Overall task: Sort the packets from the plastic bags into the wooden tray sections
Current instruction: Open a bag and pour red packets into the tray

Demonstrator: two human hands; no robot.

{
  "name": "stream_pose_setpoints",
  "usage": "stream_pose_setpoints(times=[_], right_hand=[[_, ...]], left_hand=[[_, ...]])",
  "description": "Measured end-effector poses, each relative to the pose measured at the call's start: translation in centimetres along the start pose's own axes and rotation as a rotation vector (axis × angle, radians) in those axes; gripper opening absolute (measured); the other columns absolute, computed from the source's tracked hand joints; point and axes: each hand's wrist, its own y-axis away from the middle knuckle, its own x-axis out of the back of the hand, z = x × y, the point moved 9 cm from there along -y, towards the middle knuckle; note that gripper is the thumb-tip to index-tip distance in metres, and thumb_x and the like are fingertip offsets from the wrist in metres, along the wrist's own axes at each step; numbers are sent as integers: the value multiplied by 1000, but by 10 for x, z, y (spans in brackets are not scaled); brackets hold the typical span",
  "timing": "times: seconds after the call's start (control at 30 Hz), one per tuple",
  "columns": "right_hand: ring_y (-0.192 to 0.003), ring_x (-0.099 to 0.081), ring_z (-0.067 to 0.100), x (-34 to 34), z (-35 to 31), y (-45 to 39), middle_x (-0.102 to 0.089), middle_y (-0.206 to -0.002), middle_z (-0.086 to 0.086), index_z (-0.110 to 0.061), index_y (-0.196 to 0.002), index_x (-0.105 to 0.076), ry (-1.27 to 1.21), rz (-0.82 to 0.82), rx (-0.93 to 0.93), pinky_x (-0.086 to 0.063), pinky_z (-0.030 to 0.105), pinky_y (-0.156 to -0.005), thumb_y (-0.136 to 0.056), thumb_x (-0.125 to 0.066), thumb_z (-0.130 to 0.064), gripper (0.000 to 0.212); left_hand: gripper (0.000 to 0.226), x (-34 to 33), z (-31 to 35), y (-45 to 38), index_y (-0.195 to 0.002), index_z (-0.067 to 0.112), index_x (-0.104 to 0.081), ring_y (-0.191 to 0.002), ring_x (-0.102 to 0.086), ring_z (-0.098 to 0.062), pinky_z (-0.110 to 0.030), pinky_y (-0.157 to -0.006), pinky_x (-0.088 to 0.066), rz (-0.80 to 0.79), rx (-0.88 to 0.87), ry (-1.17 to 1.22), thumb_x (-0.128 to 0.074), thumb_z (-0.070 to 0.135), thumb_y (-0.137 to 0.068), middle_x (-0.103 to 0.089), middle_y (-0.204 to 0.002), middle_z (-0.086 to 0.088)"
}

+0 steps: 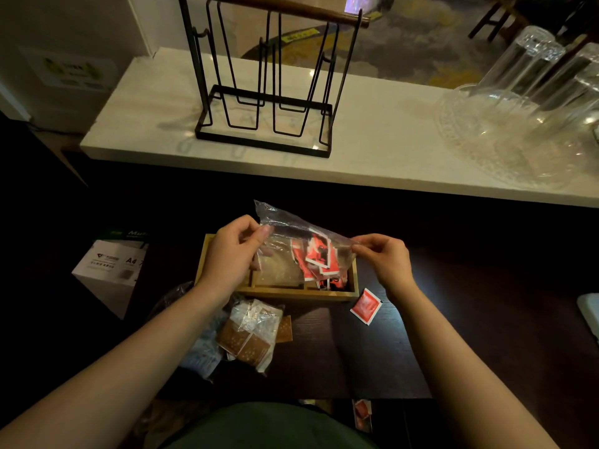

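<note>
On the dark table at left we see a clear bag of brown packets (251, 340). Above the bamboo-coloured wooden tray (293, 291), our left hand (231, 251) and right hand (385, 260) each pinch an edge of a clear plastic bag (291, 241) spilling red packets (319, 254), seemingly into the rightmost section. One red square packet (365, 306) lies beside the tray.

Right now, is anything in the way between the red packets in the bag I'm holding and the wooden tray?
Only the clear plastic bag itself. The left hand and right hand pinch it directly over the wooden tray, with red packets spilling toward the right section. One stray red packet lies outside the tray.
</note>
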Motion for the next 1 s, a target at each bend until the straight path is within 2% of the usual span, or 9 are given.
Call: stream_pose_setpoints(times=[0.1, 0.17, 0.27, 0.33, 0.4, 0.53, 0.7, 0.87, 1.0], right_hand=[[-85, -67, 9, -1, 6, 0, -72, -88, 0, -17, -93, -72, -5, 1, -11, -53, 23, -76, -83, -68, -10, 13], [-85, -67, 12, -3, 12, 1, -71, -86, 1, -20, -92, -71, 6, -2, -32, -53, 26, -77, -84, -67, -10, 14], [-83, -67, 17, -5, 21, 0, -70, -82, 3, -26, -86, -70, -28, 2, -69, -55, 32, -79, -83, -69, -9, 18], [-82, -67, 20, -6, 26, 1, -70, -79, 5, -28, -85, -70, -88, 6, -94, -55, 35, -81, -82, -70, -7, 21], [-83, -68, 23, -7, 30, 2, -70, -81, 10, -26, -89, -71, -122, 8, -108, -56, 36, -82, -81, -70, -6, 21], [-83, -68, 20, -8, 31, 5, -70, -82, 9, -21, -95, -70, -150, 3, -120, -56, 33, -78, -83, -68, -6, 20], [-74, -66, 10, -8, 28, 8, -69, -78, 4, -17, -96, -70, -180, -3, -118, -50, 24, -71, -85, -65, -3, 19], [-78, -66, 12, -4, 23, 8, -69, -80, 4, -22, -93, -70, -164, 15, -83, -54, 26, -74, -84, -66, -5, 20], [-79, -67, 12, -4, 20, 10, -70, -84, 7, -28, -90, -68, -174, 20, -72, -54, 25, -73, -84, -66, -5, 24]], left_hand=[[21, -2, 9, -2, -79, 6, -55, -76, -70, -18, -35, -56, -58, -11, -32, -44, -56, 23, -92, -65, -87, -16], [23, -4, 13, -5, -74, 9, -54, -75, -68, -17, -35, -55, -58, -9, -39, -51, -58, 23, -91, -65, -89, -14], [24, -9, 25, -8, -72, 6, -54, -79, -68, -21, -43, -60, -60, 3, -39, -82, -62, 22, -88, -69, -96, -6], [24, -14, 37, -12, -73, 4, -57, -81, -69, -22, -46, -61, -60, -3, -61, -112, -64, 23, -86, -69, -95, -4], [24, -16, 50, -16, -69, 10, -58, -81, -68, -20, -46, -62, -59, -3, -103, -167, -66, 25, -85, -69, -92, -2], [26, -16, 62, -24, -62, 21, -54, -80, -66, -20, -47, -69, -58, -15, -109, -275, -67, 30, -83, -71, -89, -7], [28, -15, 64, -23, -63, 18, -54, -78, -65, -20, -46, -71, -57, -29, -81, -305, -68, 33, -82, -71, -91, -8], [27, -12, 70, -20, -64, 17, -54, -76, -65, -19, -46, -71, -57, 12, -105, -316, -68, 33, -82, -70, -93, -8], [25, -6, 63, -21, -70, 11, -60, -81, -65, -20, -47, -73, -57, 4, -78, -321, -68, 32, -82, -69, -93, -7]])
